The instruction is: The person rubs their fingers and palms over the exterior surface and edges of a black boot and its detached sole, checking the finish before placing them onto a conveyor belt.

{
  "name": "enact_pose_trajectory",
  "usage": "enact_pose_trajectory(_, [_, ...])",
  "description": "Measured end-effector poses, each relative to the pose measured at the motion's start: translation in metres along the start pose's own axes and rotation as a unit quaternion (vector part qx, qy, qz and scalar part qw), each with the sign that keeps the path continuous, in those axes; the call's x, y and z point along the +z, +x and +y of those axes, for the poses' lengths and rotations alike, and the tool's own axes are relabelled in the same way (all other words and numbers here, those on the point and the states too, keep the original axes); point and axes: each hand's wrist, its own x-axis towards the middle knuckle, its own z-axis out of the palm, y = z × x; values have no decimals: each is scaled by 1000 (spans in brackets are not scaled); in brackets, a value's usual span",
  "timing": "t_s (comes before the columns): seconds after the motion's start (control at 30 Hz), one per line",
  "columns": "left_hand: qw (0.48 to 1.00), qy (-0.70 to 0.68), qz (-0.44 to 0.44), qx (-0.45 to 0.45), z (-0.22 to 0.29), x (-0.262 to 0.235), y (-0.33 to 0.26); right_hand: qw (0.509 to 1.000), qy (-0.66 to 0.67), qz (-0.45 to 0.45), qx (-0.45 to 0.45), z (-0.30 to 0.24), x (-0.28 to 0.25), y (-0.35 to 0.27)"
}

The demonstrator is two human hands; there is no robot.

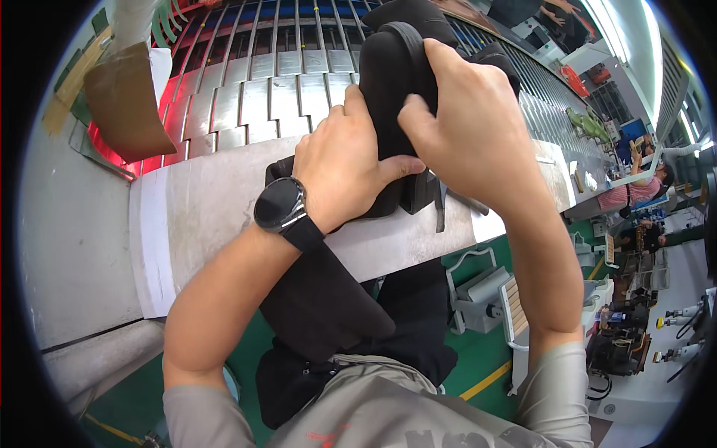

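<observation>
Hands first: I see my left hand (345, 168) clamped on the black fabric piece's (396, 82) lower part, my right hand (467, 123) pinching higher up; its long axis runs away from me above the worktop (202, 216).

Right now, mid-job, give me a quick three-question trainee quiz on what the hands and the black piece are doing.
1. True or false: both hands grip the black fabric piece.
2. Which wrist wears the black watch: A left, B right?
3. Fill in: the piece's lower end rests on the grey ____.

Key: 1 true, with left hand and right hand on it; 2 A; 3 table.
</observation>
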Motion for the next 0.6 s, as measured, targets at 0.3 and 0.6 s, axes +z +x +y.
enact_pose_trajectory(0.3, [998,-51,-26,32,-14,-5,2,903,408,18,133,27,55,-64])
enact_pose_trajectory(0.6, [996,-73,-60,4,-26,-7,9,935,330,101,84,26,84,-65])
